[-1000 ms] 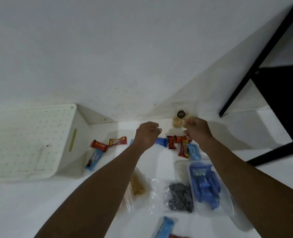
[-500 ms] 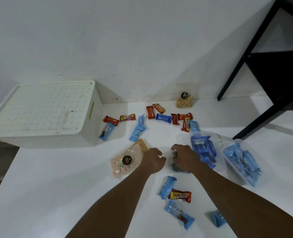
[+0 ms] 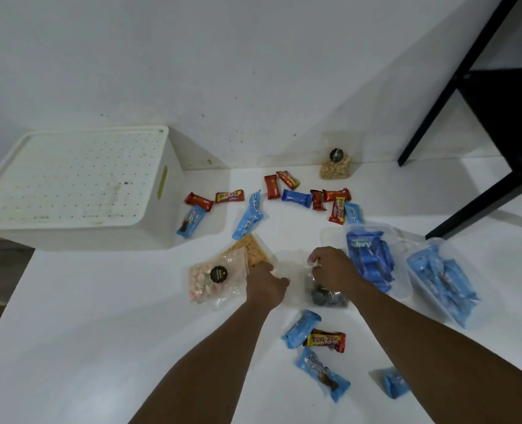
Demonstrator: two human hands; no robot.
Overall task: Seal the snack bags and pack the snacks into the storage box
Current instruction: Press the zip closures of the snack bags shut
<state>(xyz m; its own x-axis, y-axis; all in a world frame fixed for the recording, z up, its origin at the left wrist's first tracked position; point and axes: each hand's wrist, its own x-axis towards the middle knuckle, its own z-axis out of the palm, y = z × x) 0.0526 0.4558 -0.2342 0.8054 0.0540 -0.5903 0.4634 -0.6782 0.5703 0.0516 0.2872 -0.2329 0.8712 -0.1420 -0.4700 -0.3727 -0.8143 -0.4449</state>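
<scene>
Both hands work a clear plastic bag of dark round snacks [image 3: 327, 293] at the middle of the white worktop [image 3: 100, 332], having come back in the last second from the far edge, where a clear bag of pale nuts with a dark round label [image 3: 335, 169] now stands alone against the wall. The right hand [image 3: 333, 267] is curled narrow, pinching the bag's crumpled top; the left hand [image 3: 266, 283] rests half-closed beside it, apparently on the bag's clear edge, though the grip itself cannot be made out. Just left lie a clear bag of pink and white sweets with a black sticker [image 3: 215, 280] and, partly under it, a clear bag of orange stick snacks [image 3: 250, 249]. The white perforated-lid storage box [image 3: 76, 185] sits closed at the far left, well apart from the hands. Two clear tubs of blue wrapped bars [image 3: 373, 261] flank the right, with loose red and blue wrapped bars [image 3: 290, 197] scattered about. The shift suggests one bag is done with and the sealing has passed to the next; nothing appears packed yet.
</scene>
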